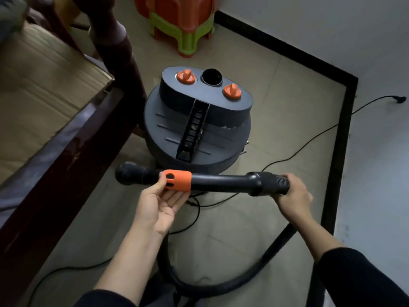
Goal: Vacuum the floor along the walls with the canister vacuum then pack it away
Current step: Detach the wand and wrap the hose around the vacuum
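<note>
Black ribbed hose (277, 242) loops between the forearms. Rigid, smooth plastic hose handle (219, 181), orange collar (178, 180): held level. Right hand (294, 198) clamps its ribbed cuff; left hand (159, 207), apart, cradles the collar, fingers nearly straight. Round, matt grey vacuum (197, 129) stands just beyond the hands, its top port (211, 76) empty. Thin cord (309, 140) trails right. Step: probably fitting or stowing the hose. The next move needs a firm left-hand grip.

Tiled floor (287, 89), white wall (332, 29), perhaps bed (44, 103)

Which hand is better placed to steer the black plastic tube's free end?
Likely left hand: it supports the orange sleeve beside the free end; the right hand grips the ribbed cuff.
</note>
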